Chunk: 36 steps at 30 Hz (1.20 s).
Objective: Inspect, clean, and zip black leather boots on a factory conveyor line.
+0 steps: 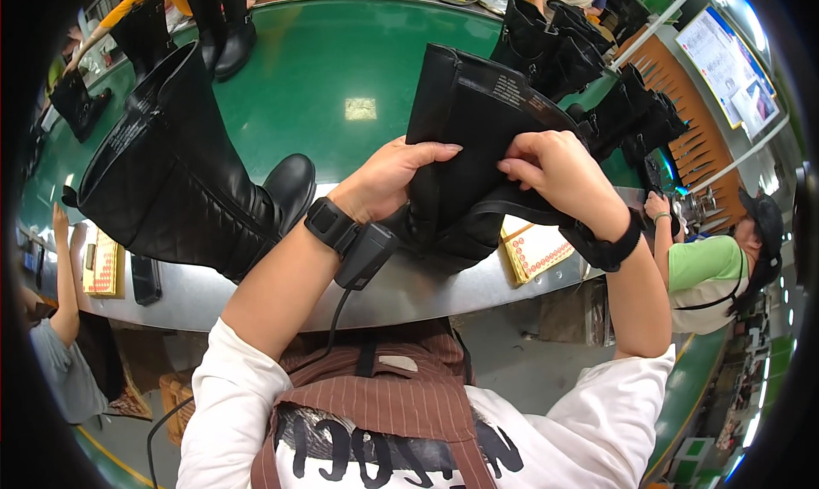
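A tall black boot (pixel 469 118) stands in front of me at the near edge of the table, its open shaft tipped up toward my hands. My left hand (pixel 384 182) grips the left side of the shaft, the thumb lying across the front and the fingers hidden behind. Curled against the right part of the shaft is my right hand (pixel 559 169), with thumb and forefinger pinched together. Whatever sits between those fingertips is too small to make out. Another tall black boot (pixel 175 177) with a quilted shaft leans at the left, beside my left forearm.
The green table (pixel 341 54) has a metal edge (pixel 205 297). Yellow packs with red print (pixel 542 254) lie beneath the held boot and at far left. More black boots (pixel 546 49) stand farther back. A co-worker in a green-and-white shirt (pixel 704 271) works at right; others are left and behind.
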Each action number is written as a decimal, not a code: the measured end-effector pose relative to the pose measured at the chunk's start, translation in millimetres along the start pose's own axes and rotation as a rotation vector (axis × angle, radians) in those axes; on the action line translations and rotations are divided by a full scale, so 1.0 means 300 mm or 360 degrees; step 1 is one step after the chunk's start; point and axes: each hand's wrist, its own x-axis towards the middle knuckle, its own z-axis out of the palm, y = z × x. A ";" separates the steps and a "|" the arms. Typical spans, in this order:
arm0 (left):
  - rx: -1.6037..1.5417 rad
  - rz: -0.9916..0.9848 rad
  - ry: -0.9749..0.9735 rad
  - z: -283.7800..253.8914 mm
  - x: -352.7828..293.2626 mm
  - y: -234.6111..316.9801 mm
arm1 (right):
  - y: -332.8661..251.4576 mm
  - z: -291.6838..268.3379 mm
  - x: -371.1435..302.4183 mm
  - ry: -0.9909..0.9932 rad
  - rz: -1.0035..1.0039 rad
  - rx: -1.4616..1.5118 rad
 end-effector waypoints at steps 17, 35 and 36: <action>0.0065 0.0047 0.0057 0.006 -0.016 0.003 | 0.063 0.028 0.012 0.0125 -0.0236 0.0169; 0.0433 0.0241 0.0154 0.078 -0.004 -0.003 | 0.112 0.022 -0.004 0.0362 -0.0409 -0.0197; 0.0586 0.0384 0.0176 0.094 -0.004 -0.013 | 0.122 0.003 -0.019 0.0380 -0.0395 -0.0160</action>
